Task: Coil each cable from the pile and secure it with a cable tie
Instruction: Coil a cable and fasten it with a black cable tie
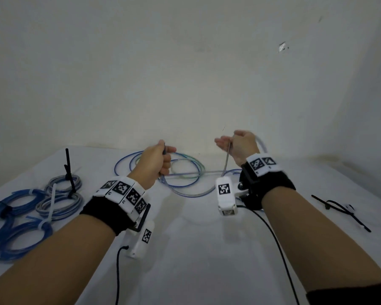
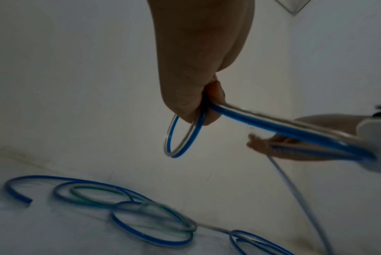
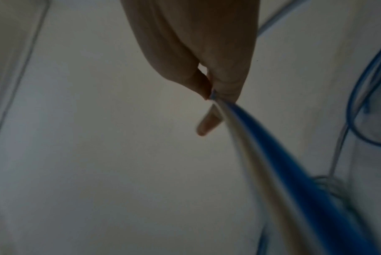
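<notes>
Both hands (image 1: pixel 156 160) (image 1: pixel 240 146) gripping one blue-striped cable (image 1: pixel 227 159) (loose pile (image 1: pixel 185 172) beneath).

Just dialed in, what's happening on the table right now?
A person is coiling a blue-and-clear cable. The left hand grips a small loop of it; the right hand pinches the next stretch, raised. More loose cables lie behind. Four tied coils sit at left, spare black cable ties at right.

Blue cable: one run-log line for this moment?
left hand grips blue cable | right hand pinches it | loose cables on table
</notes>
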`<state>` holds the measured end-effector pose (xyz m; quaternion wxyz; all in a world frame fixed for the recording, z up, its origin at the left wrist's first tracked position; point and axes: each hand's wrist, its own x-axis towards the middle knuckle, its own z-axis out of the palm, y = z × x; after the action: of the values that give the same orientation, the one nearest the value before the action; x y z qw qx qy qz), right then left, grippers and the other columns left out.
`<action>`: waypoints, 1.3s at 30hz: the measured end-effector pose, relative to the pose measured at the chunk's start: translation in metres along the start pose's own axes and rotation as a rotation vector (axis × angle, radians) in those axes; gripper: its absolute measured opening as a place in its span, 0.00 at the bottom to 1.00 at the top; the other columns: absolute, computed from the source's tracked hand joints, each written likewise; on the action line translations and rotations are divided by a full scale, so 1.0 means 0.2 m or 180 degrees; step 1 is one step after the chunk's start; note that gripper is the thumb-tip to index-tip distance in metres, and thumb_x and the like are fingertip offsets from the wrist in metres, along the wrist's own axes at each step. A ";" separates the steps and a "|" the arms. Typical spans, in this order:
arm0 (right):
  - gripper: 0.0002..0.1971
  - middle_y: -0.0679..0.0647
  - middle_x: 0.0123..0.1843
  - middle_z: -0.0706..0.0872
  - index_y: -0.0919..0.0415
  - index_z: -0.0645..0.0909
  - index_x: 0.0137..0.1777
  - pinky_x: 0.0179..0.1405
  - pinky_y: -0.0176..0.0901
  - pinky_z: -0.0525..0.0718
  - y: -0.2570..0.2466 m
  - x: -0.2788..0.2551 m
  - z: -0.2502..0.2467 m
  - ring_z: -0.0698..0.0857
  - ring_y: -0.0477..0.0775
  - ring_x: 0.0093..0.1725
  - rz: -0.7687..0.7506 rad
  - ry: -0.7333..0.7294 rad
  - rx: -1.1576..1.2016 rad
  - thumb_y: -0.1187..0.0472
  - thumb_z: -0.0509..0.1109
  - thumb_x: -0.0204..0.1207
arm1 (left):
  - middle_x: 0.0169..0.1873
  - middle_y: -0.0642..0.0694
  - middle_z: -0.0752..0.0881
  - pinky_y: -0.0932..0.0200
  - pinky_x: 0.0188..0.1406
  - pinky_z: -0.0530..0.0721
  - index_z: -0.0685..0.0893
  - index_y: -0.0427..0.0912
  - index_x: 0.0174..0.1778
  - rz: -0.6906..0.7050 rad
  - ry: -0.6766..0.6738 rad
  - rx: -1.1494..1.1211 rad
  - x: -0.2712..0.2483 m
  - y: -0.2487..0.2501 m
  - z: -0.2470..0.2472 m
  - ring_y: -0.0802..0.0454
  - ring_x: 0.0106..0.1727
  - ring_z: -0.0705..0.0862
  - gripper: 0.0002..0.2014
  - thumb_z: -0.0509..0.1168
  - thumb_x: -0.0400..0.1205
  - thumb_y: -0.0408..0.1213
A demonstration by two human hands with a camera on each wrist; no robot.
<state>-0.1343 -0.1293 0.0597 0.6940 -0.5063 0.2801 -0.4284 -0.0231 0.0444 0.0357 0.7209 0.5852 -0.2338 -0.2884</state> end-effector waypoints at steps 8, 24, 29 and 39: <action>0.23 0.68 0.68 0.75 0.65 0.76 0.67 0.61 0.49 0.74 0.15 -0.11 -0.06 0.74 0.66 0.67 0.0008 -0.0671 -0.5611 0.48 0.55 0.83 | 0.18 0.55 0.67 0.65 0.21 0.67 0.69 0.43 0.39 0.0742 -0.0107 -0.0159 -0.02 0.05 0.07 0.60 0.17 0.63 0.15 0.48 0.89 0.43; 0.10 0.51 0.30 0.82 0.63 0.82 0.50 0.43 0.38 0.81 0.17 -0.23 -0.02 0.84 0.50 0.34 -0.0252 -0.2856 -0.2189 0.63 0.59 0.84 | 0.18 0.54 0.69 0.65 0.26 0.75 0.70 0.43 0.35 0.0914 -0.0563 -0.1320 -0.05 0.17 0.07 0.58 0.20 0.68 0.18 0.46 0.90 0.43; 0.09 0.51 0.29 0.78 0.64 0.84 0.53 0.38 0.37 0.85 0.17 -0.15 -0.10 0.81 0.45 0.28 -0.0273 -0.2718 -0.3082 0.66 0.61 0.83 | 0.15 0.57 0.64 0.70 0.14 0.60 0.70 0.45 0.34 0.0365 -0.0782 -0.1172 -0.07 0.22 0.01 0.62 0.15 0.60 0.19 0.46 0.89 0.45; 0.24 0.50 0.34 0.74 0.58 0.75 0.36 0.35 0.41 0.67 0.04 -0.12 -0.14 0.72 0.48 0.34 -0.0995 -0.1910 -0.4650 0.34 0.65 0.72 | 0.18 0.53 0.62 0.69 0.13 0.55 0.69 0.44 0.33 -0.0057 -0.1145 0.1537 -0.13 0.16 0.02 0.60 0.17 0.56 0.16 0.49 0.88 0.39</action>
<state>-0.1653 -0.1208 0.0419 0.1653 -0.9592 0.2170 -0.0748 -0.0409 0.0641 0.0686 0.5054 0.6813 -0.4144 -0.3297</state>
